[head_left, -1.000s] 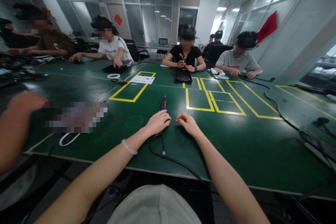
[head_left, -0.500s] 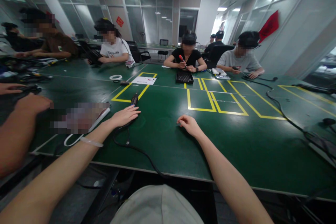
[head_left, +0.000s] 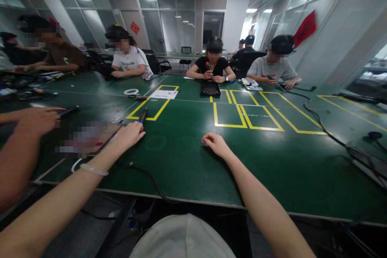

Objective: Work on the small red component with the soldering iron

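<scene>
My left hand (head_left: pixel 131 134) is wrapped round a dark electric screwdriver (head_left: pixel 143 115) with a blue band, whose tip points away from me. Part of its body is hidden under my fingers. A black cable (head_left: pixel 151 179) runs from near my left wrist over the table's front edge. My right hand (head_left: pixel 215 144) rests on the green table (head_left: pixel 181 161), fingers curled in, with nothing visible in them. Left of my left forearm lies a flat brown-edged item (head_left: pixel 104 139), mostly blurred out.
Yellow tape rectangles (head_left: pixel 230 125) mark the table, and a white paper (head_left: pixel 165 94) lies across one. A co-worker's hand (head_left: pixel 39 119) is at the left. Across the table a person works over a black tray (head_left: pixel 210 88). Black cables (head_left: pixel 320 123) cross the right side.
My left hand has closed on the electric screwdriver, where before it lay flat with fingers stretched over it. The screwdriver has shifted slightly left. My right hand has stayed put.
</scene>
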`<state>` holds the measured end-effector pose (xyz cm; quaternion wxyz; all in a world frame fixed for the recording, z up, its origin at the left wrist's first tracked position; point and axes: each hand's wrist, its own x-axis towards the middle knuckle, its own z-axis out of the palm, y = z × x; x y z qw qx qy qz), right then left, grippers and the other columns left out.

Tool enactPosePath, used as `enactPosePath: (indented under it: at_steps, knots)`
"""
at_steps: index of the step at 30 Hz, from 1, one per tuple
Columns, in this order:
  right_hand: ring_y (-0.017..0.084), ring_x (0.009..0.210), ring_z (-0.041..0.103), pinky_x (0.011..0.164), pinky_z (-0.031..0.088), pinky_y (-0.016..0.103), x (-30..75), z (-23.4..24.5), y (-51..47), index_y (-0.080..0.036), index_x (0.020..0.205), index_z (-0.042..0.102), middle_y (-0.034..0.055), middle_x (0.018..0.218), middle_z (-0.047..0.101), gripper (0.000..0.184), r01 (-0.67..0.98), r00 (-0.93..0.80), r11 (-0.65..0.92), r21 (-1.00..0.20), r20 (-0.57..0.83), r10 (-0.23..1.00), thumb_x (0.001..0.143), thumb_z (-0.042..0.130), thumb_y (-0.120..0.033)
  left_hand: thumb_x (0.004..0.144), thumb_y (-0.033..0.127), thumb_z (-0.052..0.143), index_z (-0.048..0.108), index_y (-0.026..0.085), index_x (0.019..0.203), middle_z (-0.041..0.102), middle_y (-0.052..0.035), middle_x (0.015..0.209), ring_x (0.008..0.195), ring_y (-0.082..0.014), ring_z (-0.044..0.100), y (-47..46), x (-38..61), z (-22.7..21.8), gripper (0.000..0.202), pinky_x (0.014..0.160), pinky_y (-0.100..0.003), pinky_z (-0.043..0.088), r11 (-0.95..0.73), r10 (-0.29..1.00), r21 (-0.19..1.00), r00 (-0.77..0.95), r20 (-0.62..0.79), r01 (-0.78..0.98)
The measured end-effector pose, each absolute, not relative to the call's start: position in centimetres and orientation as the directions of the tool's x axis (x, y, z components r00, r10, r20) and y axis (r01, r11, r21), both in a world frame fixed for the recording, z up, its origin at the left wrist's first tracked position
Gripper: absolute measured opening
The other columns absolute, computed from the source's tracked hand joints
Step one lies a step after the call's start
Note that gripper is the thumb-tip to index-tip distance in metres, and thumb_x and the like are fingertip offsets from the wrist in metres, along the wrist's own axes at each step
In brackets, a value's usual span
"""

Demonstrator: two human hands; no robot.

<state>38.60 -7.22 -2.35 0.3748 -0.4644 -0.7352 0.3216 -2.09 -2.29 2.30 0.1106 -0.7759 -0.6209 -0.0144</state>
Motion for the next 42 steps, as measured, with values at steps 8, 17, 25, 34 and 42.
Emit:
enactPosePath:
  at_steps: [8, 17, 25, 34, 42]
  knots:
    - [0.013, 0.065, 0.059, 0.065, 0.044, 0.024, 38.6, -2.4, -7.2, -0.018, 0.084, 0.063, 0.0014, 0.08, 0.069, 0.014, 0.427, -0.285, 0.354, -0.832, 0.248, 0.926, 0.083, 0.049, -0.02, 0.084, 0.043, 0.046, 0.059, 0.013, 0.105, 0.062, -0.019, 0.109, 0.099, -0.0342, 0.059, -4.0, -0.2, 2.5, 0.038, 0.078, -0.042, 0.048, -0.099, 0.964, -0.233, 0.151, 0.218, 0.967]
    - [0.013, 0.065, 0.059, 0.065, 0.043, 0.024, 38.4, -2.3, -7.2, -0.018, 0.083, 0.064, 0.0011, 0.078, 0.068, 0.015, 0.449, -0.296, 0.373, -0.812, 0.259, 0.92, 0.082, 0.049, -0.018, 0.087, 0.043, 0.04, 0.061, 0.015, 0.101, 0.07, -0.0146, 0.088, 0.084, -0.0316, 0.066, -4.3, 3.8, 4.8, 0.038, 0.073, -0.041, 0.049, -0.018, 0.971, -0.033, 0.025, 0.237, 0.999]
    - [0.01, 0.06, 0.058, 0.057, 0.045, 0.021, 38.1, -3.1, -6.6, -0.016, 0.089, 0.062, 0.0023, 0.08, 0.069, 0.017, 0.28, -0.319, 0.277, -0.919, 0.183, 0.93, 0.084, 0.05, -0.027, 0.083, 0.04, 0.051, 0.063, 0.015, 0.1, 0.067, -0.006, 0.085, 0.07, -0.015, 0.063, -5.7, 15.5, 2.3, 0.033, 0.06, -0.026, 0.049, -0.263, 0.901, 0.844, 0.431, 0.042, 0.467]
    - [0.008, 0.048, 0.056, 0.039, 0.042, 0.017, 37.4, -3.3, -6.5, -0.015, 0.082, 0.056, 0.0023, 0.071, 0.066, 0.024, 0.089, -0.307, 0.094, -0.992, 0.062, 0.95, 0.084, 0.055, -0.039, 0.077, 0.034, 0.064, 0.065, 0.013, 0.102, 0.07, -0.0075, 0.087, 0.077, -0.0158, 0.062, -5.7, 18.8, -1.3, 0.032, 0.065, -0.026, 0.048, -0.152, 0.907, 0.954, 0.419, 0.031, 0.259]
    - [0.01, 0.052, 0.06, 0.04, 0.047, 0.018, 37.2, -3.5, -6.7, -0.016, 0.084, 0.053, 0.0024, 0.073, 0.067, 0.034, -0.04, -0.329, 0.029, -0.999, 0.04, 0.943, 0.075, 0.068, -0.045, 0.077, 0.033, 0.064, 0.073, 0.019, 0.099, 0.067, -0.0068, 0.096, 0.079, -0.0166, 0.064, -5.9, 18.3, -1.7, 0.027, 0.073, -0.029, 0.05, -0.392, 0.877, 0.851, 0.421, 0.231, 0.35]
